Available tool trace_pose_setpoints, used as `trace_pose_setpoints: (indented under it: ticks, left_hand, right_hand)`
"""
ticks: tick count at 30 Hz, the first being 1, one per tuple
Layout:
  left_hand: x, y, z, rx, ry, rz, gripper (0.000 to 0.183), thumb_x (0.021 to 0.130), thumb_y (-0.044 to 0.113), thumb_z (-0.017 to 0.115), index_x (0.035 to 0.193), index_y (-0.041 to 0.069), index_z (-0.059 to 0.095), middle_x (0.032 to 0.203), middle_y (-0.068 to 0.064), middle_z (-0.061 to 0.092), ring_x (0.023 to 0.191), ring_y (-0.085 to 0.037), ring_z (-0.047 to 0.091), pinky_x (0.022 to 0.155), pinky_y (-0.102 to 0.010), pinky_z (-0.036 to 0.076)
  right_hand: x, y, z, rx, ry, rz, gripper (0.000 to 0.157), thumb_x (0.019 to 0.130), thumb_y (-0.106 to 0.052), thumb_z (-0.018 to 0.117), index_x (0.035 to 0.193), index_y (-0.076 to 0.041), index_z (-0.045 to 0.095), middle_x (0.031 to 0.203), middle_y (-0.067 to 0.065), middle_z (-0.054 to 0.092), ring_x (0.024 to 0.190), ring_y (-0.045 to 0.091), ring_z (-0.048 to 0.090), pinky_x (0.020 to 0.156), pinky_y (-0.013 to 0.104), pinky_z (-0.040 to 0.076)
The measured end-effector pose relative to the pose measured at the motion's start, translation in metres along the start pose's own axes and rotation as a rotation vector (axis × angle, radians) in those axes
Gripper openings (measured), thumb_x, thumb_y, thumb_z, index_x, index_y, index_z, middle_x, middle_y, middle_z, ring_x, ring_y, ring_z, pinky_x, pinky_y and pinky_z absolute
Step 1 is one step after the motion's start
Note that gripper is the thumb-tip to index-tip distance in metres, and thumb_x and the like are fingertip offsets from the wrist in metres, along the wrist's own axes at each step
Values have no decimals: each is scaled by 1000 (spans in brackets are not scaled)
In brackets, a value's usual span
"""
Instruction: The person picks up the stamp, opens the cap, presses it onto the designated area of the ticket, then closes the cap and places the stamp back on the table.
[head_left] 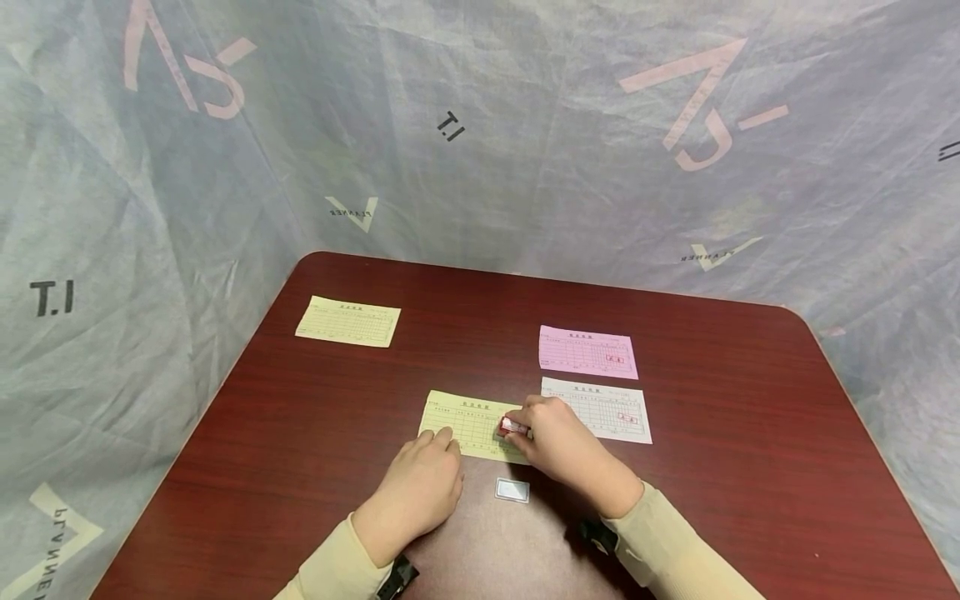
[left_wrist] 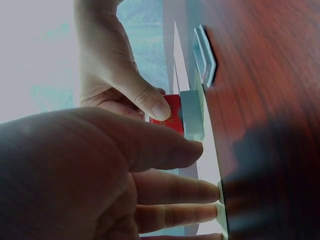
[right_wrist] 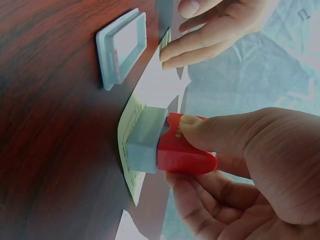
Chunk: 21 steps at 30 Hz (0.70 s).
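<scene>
A red stamp (right_wrist: pixel 185 150) with a grey base stands on the right part of a yellow receipt slip (head_left: pixel 465 415). My right hand (head_left: pixel 562 442) pinches its red top between thumb and fingers, the grey base down against the paper. My left hand (head_left: pixel 423 479) rests its straight fingertips on the slip's lower left edge, as the left wrist view also shows. In front of the slip lies the stamp's grey cap (head_left: pixel 512 490), hollow side up. Under the stamp, the paper is hidden.
Beyond the right hand lie a white slip (head_left: pixel 600 408) and a pink slip (head_left: pixel 587 352), each with a red stamp mark at its right. Another yellow slip (head_left: pixel 348 322) lies at the table's far left. A grey printed cloth (head_left: pixel 525 167) hangs behind the dark red table (head_left: pixel 750 433).
</scene>
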<state>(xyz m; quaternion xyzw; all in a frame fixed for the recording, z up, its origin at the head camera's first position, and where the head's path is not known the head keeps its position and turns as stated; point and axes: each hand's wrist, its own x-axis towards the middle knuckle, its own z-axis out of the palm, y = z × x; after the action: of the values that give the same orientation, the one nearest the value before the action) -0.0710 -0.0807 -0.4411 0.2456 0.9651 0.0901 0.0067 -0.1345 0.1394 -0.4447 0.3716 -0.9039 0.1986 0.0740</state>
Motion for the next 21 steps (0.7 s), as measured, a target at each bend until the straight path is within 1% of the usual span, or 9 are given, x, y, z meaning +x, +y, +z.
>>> trace_pose_setpoints:
  ticks: [11, 21]
  left_hand:
    - [0, 0, 0, -3, -1, -2, 29, 88, 18, 70, 104, -6, 70, 99, -12, 60, 91, -30, 59, 82, -47, 51]
    - [0, 0, 1, -4, 1, 1, 27, 88, 17, 70, 103, -6, 70, 98, -12, 59, 90, -30, 59, 81, -47, 51]
  right_hand:
    - [0, 0, 0, 9, 4, 6, 12, 81, -8, 86, 89, -7, 77, 75, 0, 64, 69, 15, 62, 61, 32, 52]
    - [0, 0, 1, 7, 4, 10, 12, 80, -8, 86, 88, -8, 77, 73, -1, 62, 67, 15, 61, 61, 33, 51]
